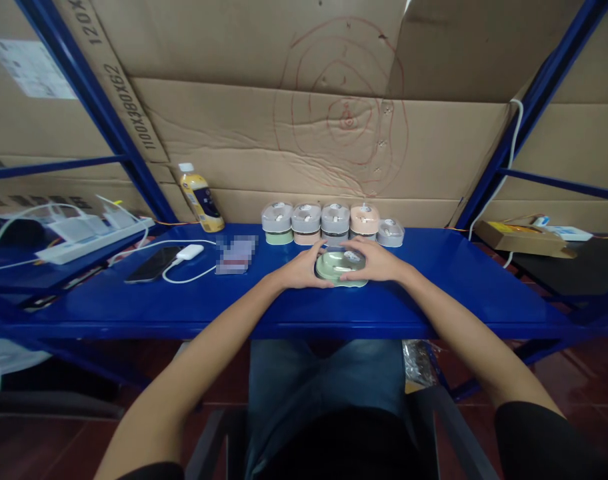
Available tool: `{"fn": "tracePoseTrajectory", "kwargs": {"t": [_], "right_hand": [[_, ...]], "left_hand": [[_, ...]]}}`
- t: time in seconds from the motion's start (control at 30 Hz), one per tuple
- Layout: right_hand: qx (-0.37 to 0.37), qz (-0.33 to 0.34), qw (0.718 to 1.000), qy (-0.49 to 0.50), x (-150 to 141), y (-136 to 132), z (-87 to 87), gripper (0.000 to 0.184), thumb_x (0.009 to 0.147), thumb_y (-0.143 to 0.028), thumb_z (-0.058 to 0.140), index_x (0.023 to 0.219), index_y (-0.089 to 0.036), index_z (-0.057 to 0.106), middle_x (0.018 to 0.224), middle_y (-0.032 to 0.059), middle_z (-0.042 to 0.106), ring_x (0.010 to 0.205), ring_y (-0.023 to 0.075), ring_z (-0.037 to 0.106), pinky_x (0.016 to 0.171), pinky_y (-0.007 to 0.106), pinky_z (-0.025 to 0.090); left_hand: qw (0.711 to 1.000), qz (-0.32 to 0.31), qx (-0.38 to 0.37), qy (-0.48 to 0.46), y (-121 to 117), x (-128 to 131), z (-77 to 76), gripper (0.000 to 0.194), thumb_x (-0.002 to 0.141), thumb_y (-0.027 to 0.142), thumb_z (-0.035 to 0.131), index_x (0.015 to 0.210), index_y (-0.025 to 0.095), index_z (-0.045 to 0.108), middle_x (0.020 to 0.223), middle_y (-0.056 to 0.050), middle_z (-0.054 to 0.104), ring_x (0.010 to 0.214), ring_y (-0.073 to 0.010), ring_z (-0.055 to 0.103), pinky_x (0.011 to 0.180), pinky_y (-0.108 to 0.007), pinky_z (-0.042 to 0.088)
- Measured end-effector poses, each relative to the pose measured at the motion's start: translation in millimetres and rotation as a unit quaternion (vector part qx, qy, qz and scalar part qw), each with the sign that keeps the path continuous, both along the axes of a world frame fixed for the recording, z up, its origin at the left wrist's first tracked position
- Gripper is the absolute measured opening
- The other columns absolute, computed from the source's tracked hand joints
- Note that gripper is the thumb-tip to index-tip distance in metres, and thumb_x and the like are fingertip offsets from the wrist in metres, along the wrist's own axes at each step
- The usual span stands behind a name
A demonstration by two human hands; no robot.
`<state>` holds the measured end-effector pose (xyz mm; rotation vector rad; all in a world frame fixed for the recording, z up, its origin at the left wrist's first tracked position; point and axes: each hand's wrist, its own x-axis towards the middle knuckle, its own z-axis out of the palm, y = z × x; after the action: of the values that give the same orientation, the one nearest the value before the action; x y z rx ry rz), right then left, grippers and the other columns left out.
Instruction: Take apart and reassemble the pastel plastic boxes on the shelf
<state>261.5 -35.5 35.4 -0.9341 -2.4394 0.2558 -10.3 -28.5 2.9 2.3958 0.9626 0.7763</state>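
A light green container with a clear lid rests on the blue table in front of me. My left hand curls around its left side. From the right, my right hand grips it, with fingers over the far edge and the thumb near the front. A round label shows on the lid between my hands. Just behind stands a row of similar small containers: a green-based one, a pink-based one, a grey one and a peach-topped one, stacked in pairs, plus a lower grey one.
On the left lie a phone, a white charger with its cable, and a blurred packet. A yellow bottle stands at the back. A power strip is far left, an open cardboard box far right. Cardboard walls the back.
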Motion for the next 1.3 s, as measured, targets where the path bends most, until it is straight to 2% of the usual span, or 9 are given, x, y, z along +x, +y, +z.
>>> {"fn": "tracePoseTrajectory", "kwargs": {"t": [0.07, 0.13, 0.23, 0.3, 0.43, 0.57, 0.97, 1.17, 1.3], "right_hand": [[-0.003, -0.008, 1.0, -0.024, -6, 0, -5.2, 0.092, 0.074, -0.071, 0.085, 0.151, -0.027, 0.061, 0.123, 0.0126, 0.067, 0.114, 0.0361, 0.067, 0.101, 0.054, 0.055], [-0.01, -0.022, 0.999, -0.038, -10, -1, -8.4, 0.093, 0.077, -0.073, 0.083, 0.152, -0.025, 0.059, 0.123, 0.0136, 0.066, 0.114, 0.0363, 0.067, 0.099, 0.054, 0.056], [-0.016, -0.039, 0.998, -0.047, -14, -4, -8.8, 0.093, 0.079, -0.074, 0.08, 0.153, -0.022, 0.058, 0.124, 0.0159, 0.065, 0.114, 0.0369, 0.066, 0.099, 0.054, 0.056], [-0.008, -0.041, 0.998, -0.049, -17, -7, -7.1, 0.093, 0.08, -0.074, 0.08, 0.153, -0.021, 0.058, 0.125, 0.0167, 0.064, 0.115, 0.0377, 0.065, 0.1, 0.054, 0.055], [0.008, -0.044, 0.997, -0.058, -24, -12, -3.5, 0.092, 0.081, -0.073, 0.079, 0.153, -0.021, 0.058, 0.125, 0.0169, 0.064, 0.117, 0.0379, 0.065, 0.101, 0.053, 0.054], [0.006, -0.061, 0.995, -0.082, -29, -13, -2.8, 0.093, 0.083, -0.075, 0.077, 0.155, -0.019, 0.056, 0.125, 0.0174, 0.064, 0.117, 0.0374, 0.065, 0.101, 0.052, 0.054], [-0.016, -0.135, 0.98, -0.146, -45, -23, 11.3, 0.095, 0.079, -0.073, 0.076, 0.157, -0.023, 0.055, 0.134, 0.0193, 0.065, 0.118, 0.0416, 0.067, 0.093, 0.05, 0.055], [-0.034, -0.15, 0.973, -0.169, -44, -31, 19.9, 0.095, 0.08, -0.074, 0.071, 0.158, -0.024, 0.053, 0.135, 0.0192, 0.066, 0.118, 0.042, 0.066, 0.09, 0.05, 0.054], [-0.03, -0.156, 0.974, -0.163, -42, -31, 18.0, 0.095, 0.078, -0.077, 0.071, 0.157, -0.026, 0.055, 0.134, 0.0185, 0.065, 0.117, 0.0416, 0.066, 0.089, 0.049, 0.054]], "left_hand": [[0.999, -0.016, -0.022, -0.021, 2, -1, -0.1, 0.127, 0.062, 0.058, 0.097, 0.165, 0.019, 0.034, 0.151, -0.023, 0.061, 0.138, -0.0435, 0.061, 0.116, -0.057, 0.048], [0.996, -0.027, -0.06, -0.06, 6, -4, 0.3, 0.112, 0.07, 0.058, 0.092, 0.162, 0.019, 0.041, 0.151, -0.022, 0.062, 0.137, -0.0407, 0.062, 0.117, -0.056, 0.047], [0.983, 0.003, -0.099, -0.153, 18, -10, -0.3, 0.066, 0.094, 0.057, 0.065, 0.146, 0.017, 0.062, 0.146, -0.019, 0.068, 0.131, -0.0361, 0.068, 0.113, -0.053, 0.052], [0.976, 0.032, -0.082, -0.201, 26, -13, -1.8, 0.053, 0.102, 0.051, 0.049, 0.134, 0.015, 0.071, 0.138, -0.017, 0.074, 0.123, -0.0329, 0.072, 0.108, -0.051, 0.056], [0.973, 0.057, -0.007, -0.224, 33, -13, -3.5, 0.049, 0.102, 0.041, 0.045, 0.128, 0.011, 0.074, 0.122, -0.016, 0.08, 0.108, -0.028, 0.077, 0.097, -0.044, 0.061], [0.975, 0.053, 0.025, -0.215, 28, -12, 0.1, 0.049, 0.101, 0.04, 0.046, 0.126, 0.008, 0.073, 0.12, -0.017, 0.081, 0.107, -0.0282, 0.078, 0.095, -0.042, 0.063], [0.979, 0.096, 0.054, -0.169, 23, -11, 2.3, 0.046, 0.102, 0.048, 0.05, 0.121, 0.014, 0.077, 0.114, -0.013, 0.083, 0.104, -0.0277, 0.079, 0.095, -0.041, 0.063], [0.988, 0.095, 0.022, -0.12, 15, -3, 1.6, 0.047, 0.101, 0.055, 0.055, 0.095, 0.017, 0.082, 0.095, -0.008, 0.085, 0.082, -0.024, 0.078, 0.079, -0.035, 0.064], [0.985, 0.107, 0.015, -0.136, 11, 1, 0.8, 0.036, 0.094, 0.048, 0.068, 0.104, 0.016, 0.083, 0.103, -0.009, 0.085, 0.091, -0.0248, 0.08, 0.084, -0.035, 0.064]]}}
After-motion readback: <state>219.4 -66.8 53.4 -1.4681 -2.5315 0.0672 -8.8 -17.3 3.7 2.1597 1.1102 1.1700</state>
